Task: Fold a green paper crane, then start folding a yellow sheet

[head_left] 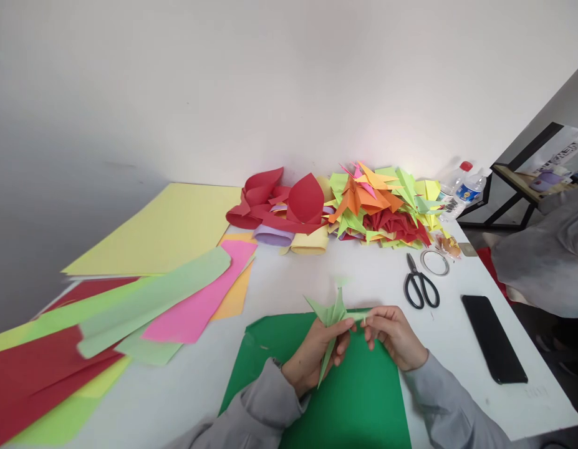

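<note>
A folded light-green paper crane (334, 310) is held up over a green sheet (358, 399) on the table. My left hand (319, 349) grips its body between thumb and fingers, with one pointed part hanging below the hand. My right hand (394, 333) pinches the tip of a narrow point that sticks out to the right. The two hands are close together, a short gap of paper between them. Part of the crane is hidden behind my left fingers.
Black-handled scissors (420, 284), a tape roll (435, 262) and a phone (494, 338) lie on the right. Folded paper pieces (368, 199) are heaped at the back beside red curled paper (306, 202). Coloured sheets (153, 299) spread leftward. Bottles (466, 190) stand back right; a person (545, 255) sits beyond.
</note>
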Available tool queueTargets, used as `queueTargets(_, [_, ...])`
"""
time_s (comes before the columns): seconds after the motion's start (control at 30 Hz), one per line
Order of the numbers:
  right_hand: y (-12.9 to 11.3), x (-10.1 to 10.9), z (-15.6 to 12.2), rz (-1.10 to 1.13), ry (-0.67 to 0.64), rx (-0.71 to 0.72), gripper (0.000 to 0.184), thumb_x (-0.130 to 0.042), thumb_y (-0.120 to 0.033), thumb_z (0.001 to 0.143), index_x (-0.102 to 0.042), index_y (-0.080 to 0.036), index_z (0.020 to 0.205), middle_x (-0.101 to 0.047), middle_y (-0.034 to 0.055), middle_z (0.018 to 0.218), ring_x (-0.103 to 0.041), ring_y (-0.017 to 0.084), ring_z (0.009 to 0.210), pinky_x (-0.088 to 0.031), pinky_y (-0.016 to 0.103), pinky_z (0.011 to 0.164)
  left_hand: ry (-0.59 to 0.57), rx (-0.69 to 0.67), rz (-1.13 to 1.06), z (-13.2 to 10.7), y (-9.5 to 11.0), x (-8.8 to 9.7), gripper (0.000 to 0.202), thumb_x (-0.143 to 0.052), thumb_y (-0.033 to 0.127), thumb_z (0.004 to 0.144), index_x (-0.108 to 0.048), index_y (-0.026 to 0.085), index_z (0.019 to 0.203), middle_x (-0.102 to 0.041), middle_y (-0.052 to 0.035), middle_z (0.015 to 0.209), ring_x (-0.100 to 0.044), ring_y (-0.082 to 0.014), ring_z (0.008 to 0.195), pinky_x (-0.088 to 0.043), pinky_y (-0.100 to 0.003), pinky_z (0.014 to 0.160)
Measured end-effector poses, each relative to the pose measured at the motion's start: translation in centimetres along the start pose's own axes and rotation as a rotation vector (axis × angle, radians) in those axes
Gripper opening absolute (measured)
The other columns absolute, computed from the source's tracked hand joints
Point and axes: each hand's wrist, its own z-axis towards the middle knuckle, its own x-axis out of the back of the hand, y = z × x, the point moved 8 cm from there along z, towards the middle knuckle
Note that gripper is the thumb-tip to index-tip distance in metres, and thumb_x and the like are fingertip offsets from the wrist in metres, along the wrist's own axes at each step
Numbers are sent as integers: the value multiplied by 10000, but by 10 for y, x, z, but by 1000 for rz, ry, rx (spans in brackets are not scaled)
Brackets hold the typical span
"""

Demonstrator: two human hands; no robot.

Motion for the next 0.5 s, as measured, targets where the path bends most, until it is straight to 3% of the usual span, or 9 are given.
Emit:
queueTargets(0.3, [1,7,2,-3,34,21,255,-704,-373,698,-691,-127,630,-648,24,502,-537,100,395,-389,217,431,-1,18,-14,-1,-2,2,345,-742,462,720,-605,148,685,-422,79,384,-300,-41,309,-266,-156,293])
queueTargets(0.5, [-5,15,4,-66,102,126,328,-709,-463,739,-677,-144,668,-653,16,554,-544,106,451,-402,233,493,81,-43,-1,-3,2,6,374,-746,485,702,-592,146,664,-428,80,370,-319,-42,281,-276,-163,294])
